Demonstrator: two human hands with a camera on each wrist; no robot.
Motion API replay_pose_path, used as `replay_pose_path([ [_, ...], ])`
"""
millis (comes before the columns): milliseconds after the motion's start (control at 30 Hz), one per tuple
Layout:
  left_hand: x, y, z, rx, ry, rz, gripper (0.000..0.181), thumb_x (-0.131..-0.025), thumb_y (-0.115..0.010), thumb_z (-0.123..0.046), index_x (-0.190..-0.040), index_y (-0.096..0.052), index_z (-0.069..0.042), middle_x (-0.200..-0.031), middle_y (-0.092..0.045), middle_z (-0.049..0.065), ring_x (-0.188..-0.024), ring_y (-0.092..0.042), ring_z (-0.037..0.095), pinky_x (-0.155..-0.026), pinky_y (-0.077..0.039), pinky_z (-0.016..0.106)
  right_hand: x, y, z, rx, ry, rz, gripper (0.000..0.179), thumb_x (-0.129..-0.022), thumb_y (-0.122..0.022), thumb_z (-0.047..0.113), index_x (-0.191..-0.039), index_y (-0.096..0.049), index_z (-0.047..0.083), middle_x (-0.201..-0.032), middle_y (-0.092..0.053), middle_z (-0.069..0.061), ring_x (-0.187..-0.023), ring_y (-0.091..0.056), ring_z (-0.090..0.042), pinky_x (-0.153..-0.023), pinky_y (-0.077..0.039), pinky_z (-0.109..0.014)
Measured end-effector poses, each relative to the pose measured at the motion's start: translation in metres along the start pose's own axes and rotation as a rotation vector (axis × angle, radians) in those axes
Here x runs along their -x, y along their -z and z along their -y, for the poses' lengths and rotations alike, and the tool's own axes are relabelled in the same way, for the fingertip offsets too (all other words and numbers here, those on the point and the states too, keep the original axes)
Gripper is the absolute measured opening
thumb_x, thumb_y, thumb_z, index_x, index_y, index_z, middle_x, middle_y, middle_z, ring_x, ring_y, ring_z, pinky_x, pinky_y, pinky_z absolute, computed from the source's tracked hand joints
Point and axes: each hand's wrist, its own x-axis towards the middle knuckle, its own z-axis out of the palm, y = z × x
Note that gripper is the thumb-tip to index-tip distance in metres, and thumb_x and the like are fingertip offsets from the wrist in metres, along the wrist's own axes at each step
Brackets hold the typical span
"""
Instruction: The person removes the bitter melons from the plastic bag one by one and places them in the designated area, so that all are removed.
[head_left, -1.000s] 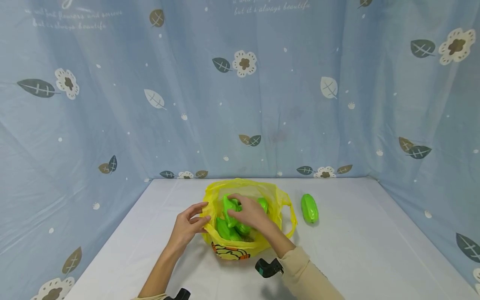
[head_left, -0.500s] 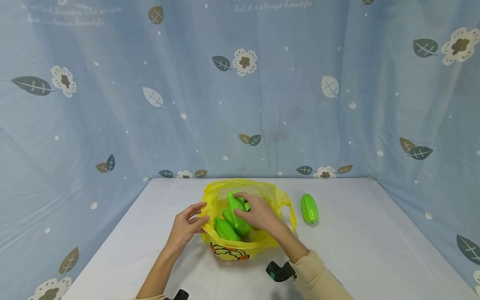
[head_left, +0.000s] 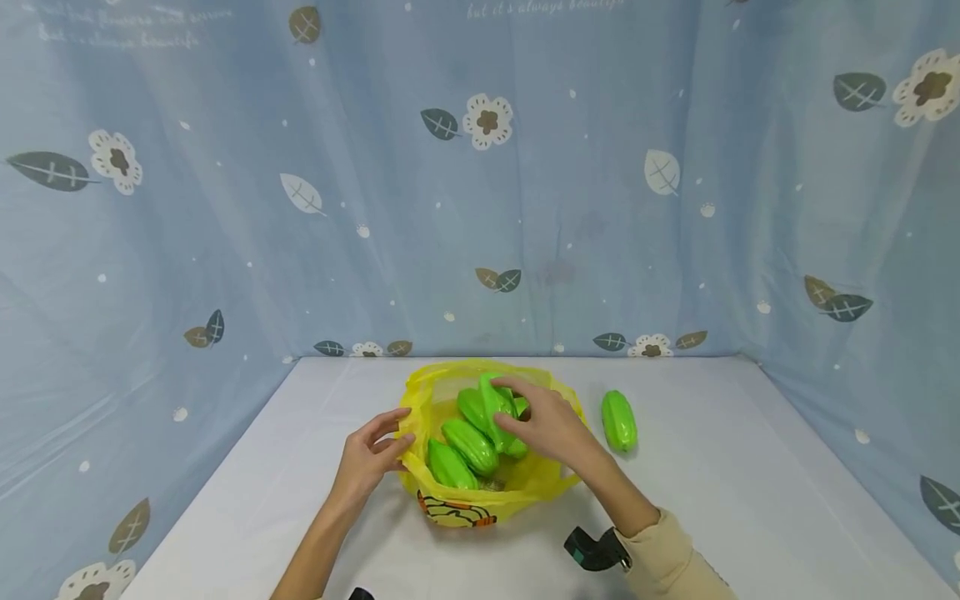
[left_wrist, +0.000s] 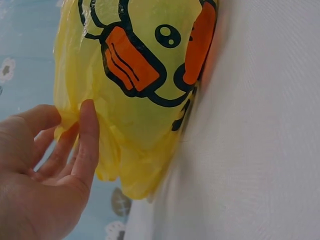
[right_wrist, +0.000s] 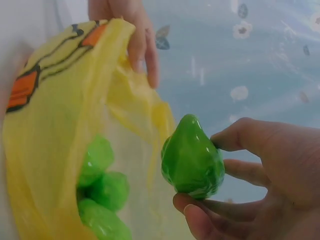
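Note:
A yellow plastic bag (head_left: 517,492) with a printed duck face stands with its mouth open on the table. My left hand (head_left: 365,454) pinches the bag's left rim between thumb and fingers, as the left wrist view also shows (left_wrist: 55,160). Over the bag's mouth, my right hand (head_left: 543,421) holds a glossy green, ribbed, gourd-shaped vegetable (right_wrist: 192,157) by its sides with thumb and fingertips. Several similar green vegetables (head_left: 470,446) lie inside the bag below it. Some of them are partly hidden by the right hand and the held one.
One more green ribbed vegetable (head_left: 618,421) lies on the white tabletop (head_left: 735,500) to the right of the bag. A blue curtain (head_left: 585,208) with flowers and leaves hangs behind and at both sides. A black wrist device (head_left: 596,550) sits on the right forearm.
My right hand has moved right with the green vegetable in its grip, across the bag's mouth. More vegetables now show inside. My left hand keeps its pinch on the rim.

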Motion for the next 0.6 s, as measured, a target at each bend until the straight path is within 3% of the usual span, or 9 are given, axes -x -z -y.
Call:
replay_pose_path([
  [100, -0.002, -0.001, 0.001, 0.01, -0.02, -0.005, 0.045, -0.091, -0.071, -0.022, -0.134, -0.058, -0.014, -0.124, -0.059, 0.02, -0.087, -0.068, 0.011, -0.068, -0.061, 0.033, -0.001, 0.009, -0.007, -0.007, -0.011, -0.009, 0.048, -0.092, -0.069, 0.031, -0.138, -0.056, 0.027, -0.13, -0.065, -0.003, -0.077, -0.064, -0.013, -0.061, -0.05, -0.026],
  [267, -0.001, 0.001, 0.006, 0.018, -0.033, -0.016, 0.044, -0.092, -0.07, -0.02, -0.133, -0.058, -0.013, -0.12, -0.059, 0.018, -0.084, -0.069, 0.012, -0.066, -0.062, 0.036, 0.002, 0.022, -0.021, -0.003, -0.014, -0.018, 0.049, -0.092, -0.069, 0.031, -0.139, -0.055, 0.026, -0.133, -0.063, -0.008, -0.082, -0.067, -0.015, -0.062, -0.052, -0.024],
  [600, -0.004, -0.002, 0.007, 0.025, 0.016, -0.03, 0.043, -0.091, -0.071, -0.023, -0.132, -0.06, -0.019, -0.118, -0.061, 0.009, -0.086, -0.069, 0.015, -0.066, -0.061, 0.039, 0.015, 0.063, -0.057, 0.045, -0.042, -0.052, 0.052, -0.093, -0.067, 0.033, -0.142, -0.051, 0.023, -0.13, -0.062, -0.015, -0.088, -0.067, -0.018, -0.064, -0.054, -0.024],
])
